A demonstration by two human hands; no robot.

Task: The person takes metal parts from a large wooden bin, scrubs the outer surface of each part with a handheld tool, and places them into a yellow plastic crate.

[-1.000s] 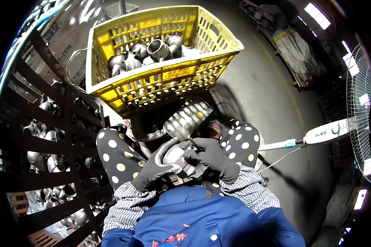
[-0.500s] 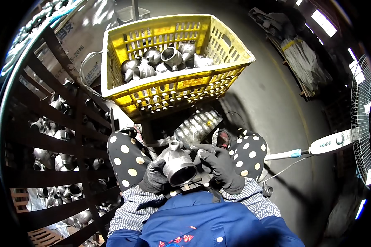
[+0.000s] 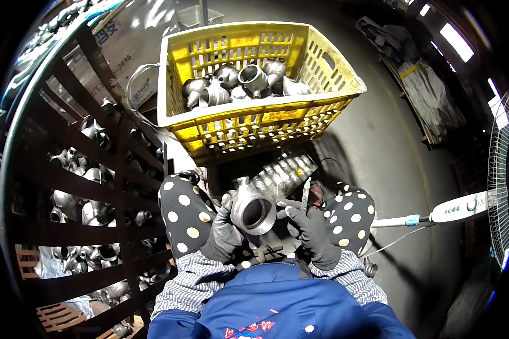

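In front of my lap, my gloved left hand (image 3: 224,233) grips a grey metal pipe fitting (image 3: 244,195) by its left side. Its wide round mouth faces up toward me, and a narrower neck points away. To the right, my gloved right hand (image 3: 313,233) is closed around a thin flat metal tool (image 3: 306,193) that sticks up past the fingers. I cannot make out its exact kind. The right fingertips are close to the fitting's rim; whether they touch it, I cannot tell. Just beyond lies a ribbed, shiny silver block (image 3: 285,174).
A yellow plastic crate (image 3: 322,98) holding several metal fittings (image 3: 253,78) stands ahead. On the left rises a dark slatted metal cage (image 3: 123,192) full of similar fittings. A fan (image 3: 461,208) reaches in from the right, its cable on the floor. Covered stacks (image 3: 430,93) stand at far right.
The fitting has been turned in my left hand, so its mouth now faces up more and sits a little higher. The whole view has shifted slightly; my right hand still holds the tool.
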